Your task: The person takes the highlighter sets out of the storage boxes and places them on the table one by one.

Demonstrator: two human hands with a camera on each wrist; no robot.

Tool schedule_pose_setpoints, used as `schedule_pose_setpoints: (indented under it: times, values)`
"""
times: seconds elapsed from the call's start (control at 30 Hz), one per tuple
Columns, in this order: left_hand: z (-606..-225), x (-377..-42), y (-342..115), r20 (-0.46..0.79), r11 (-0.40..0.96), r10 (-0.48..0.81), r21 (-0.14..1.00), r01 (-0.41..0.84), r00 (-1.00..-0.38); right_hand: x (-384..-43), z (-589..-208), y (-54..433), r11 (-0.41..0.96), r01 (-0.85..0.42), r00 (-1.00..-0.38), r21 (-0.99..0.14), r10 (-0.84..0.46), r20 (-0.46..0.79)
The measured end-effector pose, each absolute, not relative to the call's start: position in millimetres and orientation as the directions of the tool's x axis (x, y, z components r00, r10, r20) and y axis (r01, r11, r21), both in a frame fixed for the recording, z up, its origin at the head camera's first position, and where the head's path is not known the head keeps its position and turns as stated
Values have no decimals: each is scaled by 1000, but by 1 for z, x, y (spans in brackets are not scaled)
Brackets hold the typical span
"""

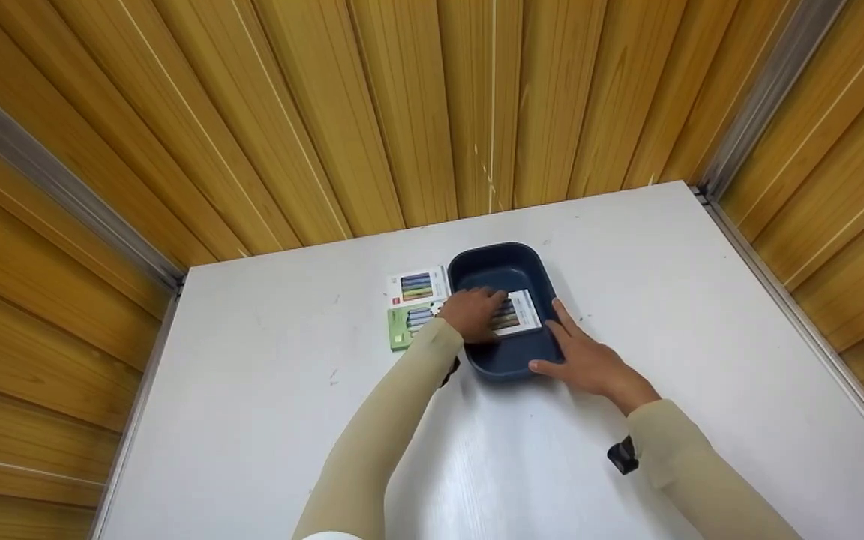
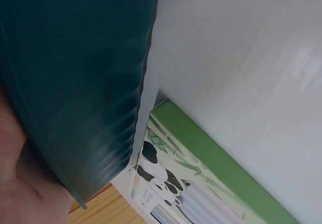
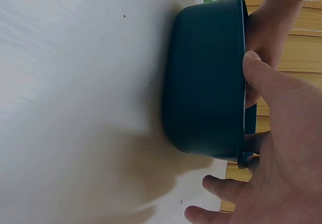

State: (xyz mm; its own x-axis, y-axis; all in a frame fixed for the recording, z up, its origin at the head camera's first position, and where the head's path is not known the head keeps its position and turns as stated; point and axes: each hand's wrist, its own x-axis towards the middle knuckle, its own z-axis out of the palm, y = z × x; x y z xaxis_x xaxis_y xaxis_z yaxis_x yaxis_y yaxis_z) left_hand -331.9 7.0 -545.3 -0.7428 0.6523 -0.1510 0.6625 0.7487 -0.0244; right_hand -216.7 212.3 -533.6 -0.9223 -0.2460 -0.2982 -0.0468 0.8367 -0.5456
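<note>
A dark blue plastic bin [image 1: 503, 367] stands on the white table. Inside it is a white crayon box [image 1: 528, 309], its window showing coloured sticks. My left hand [image 1: 471, 313] reaches over the bin's left wall and grips this box across its long edges. At the right wall rests my right hand [image 1: 589, 360], fingers spread and fairly straight, thumb [image 3: 259, 70] touching the rim. Some of its fingers lie inside the rim, others outside. Left of the bin lie a second white crayon box [image 1: 417, 286] and a green crayon box [image 2: 196, 138] with panda pictures, partly hidden by my left arm.
The white table [image 1: 267, 390] extends around the bin on all sides. Yellow wood-patterned panels [image 1: 402, 112] rise behind its far edge and at both sides, with grey metal rails [image 1: 754, 255] along the corners.
</note>
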Motion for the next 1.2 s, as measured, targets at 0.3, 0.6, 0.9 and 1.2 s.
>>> schedule_pose_setpoints:
  times: [0.3,0.6,0.9,1.2]
  values:
    - [-541,-331,7,-160,747,653,-24,665,-740,-217,-534,212,837,-46,-924,-545,-243,-296]
    - [-542,-332,8,-157,743,660,-5,669,-735,-217,-535,213,839,-37,-921,-544,-239,-306]
    - [-536,-333,8,-181,751,652,25,659,-736,-219,-534,212,847,-40,-919,-530,-239,-314]
    - [-529,-332,6,-172,752,651,15,659,-739,-219,-532,212,846,-36,-917,-531,-239,-319]
